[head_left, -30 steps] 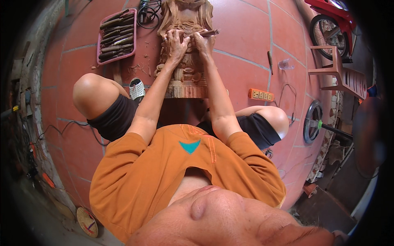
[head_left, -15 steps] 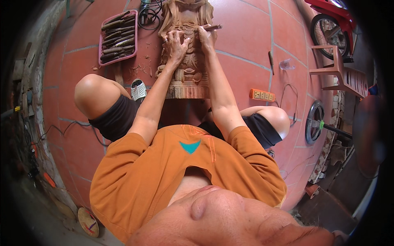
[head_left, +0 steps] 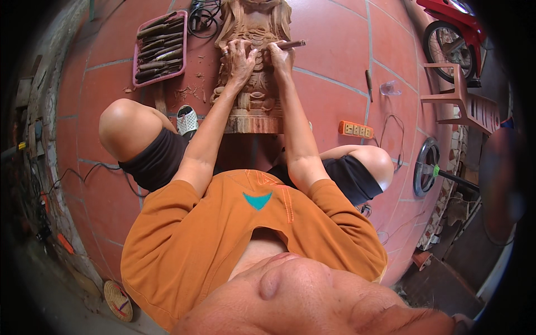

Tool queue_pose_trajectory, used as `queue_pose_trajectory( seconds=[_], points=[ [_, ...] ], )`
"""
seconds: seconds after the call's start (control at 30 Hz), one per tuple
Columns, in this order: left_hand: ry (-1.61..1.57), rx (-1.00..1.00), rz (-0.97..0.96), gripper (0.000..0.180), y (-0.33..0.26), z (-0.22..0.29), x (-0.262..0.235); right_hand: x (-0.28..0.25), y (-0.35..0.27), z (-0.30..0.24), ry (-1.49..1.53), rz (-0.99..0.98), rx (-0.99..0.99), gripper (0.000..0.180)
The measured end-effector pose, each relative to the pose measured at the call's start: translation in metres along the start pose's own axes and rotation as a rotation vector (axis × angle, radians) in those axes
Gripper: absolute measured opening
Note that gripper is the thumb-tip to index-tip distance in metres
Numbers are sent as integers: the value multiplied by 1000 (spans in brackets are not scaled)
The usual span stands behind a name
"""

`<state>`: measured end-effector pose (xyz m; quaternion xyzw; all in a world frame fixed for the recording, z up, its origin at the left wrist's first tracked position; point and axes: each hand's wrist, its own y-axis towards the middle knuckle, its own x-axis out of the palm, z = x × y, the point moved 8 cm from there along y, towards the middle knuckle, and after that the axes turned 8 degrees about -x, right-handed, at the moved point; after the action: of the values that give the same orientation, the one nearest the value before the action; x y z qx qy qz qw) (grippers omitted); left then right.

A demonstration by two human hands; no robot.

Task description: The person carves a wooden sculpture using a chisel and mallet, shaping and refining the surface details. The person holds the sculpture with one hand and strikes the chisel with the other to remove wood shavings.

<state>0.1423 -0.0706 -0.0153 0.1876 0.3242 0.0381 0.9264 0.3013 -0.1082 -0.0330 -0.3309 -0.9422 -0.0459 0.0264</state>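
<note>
A carved brown wooden piece (head_left: 258, 100) with deep relief lies in front of me between my knees. My right hand (head_left: 281, 56) is closed around a wood-carving chisel (head_left: 294, 44), whose handle sticks out to the right. The tip of the chisel is too small to make out against the carving. On the left side of the wood rests my left hand (head_left: 241, 60), its fingers spread and bent over the surface, with nothing seen in them.
To the left, a pink tray (head_left: 135, 66) holds several chisels, with a coiled black cable (head_left: 204, 21) beside it. On the right lie a single chisel (head_left: 368, 85), a clear cup (head_left: 390, 88) and an orange power strip (head_left: 356, 129). Further right are a plastic chair (head_left: 459, 89) and a red motorbike (head_left: 466, 33).
My right hand has shifted slightly down and left, and the chisel's handle lies a little lower. The left hand stays on the wood, almost unmoved.
</note>
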Motion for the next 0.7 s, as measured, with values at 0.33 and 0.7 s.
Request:
queue_pose_trajectory(
  seconds=[0.33,0.7],
  points=[
    [-12,53,-10,30,0,7,-4,1,21,-8,64,73,-93,13],
    [-14,26,4,30,2,3,-1,3,3,-10,31,-60,41,10]
  ],
)
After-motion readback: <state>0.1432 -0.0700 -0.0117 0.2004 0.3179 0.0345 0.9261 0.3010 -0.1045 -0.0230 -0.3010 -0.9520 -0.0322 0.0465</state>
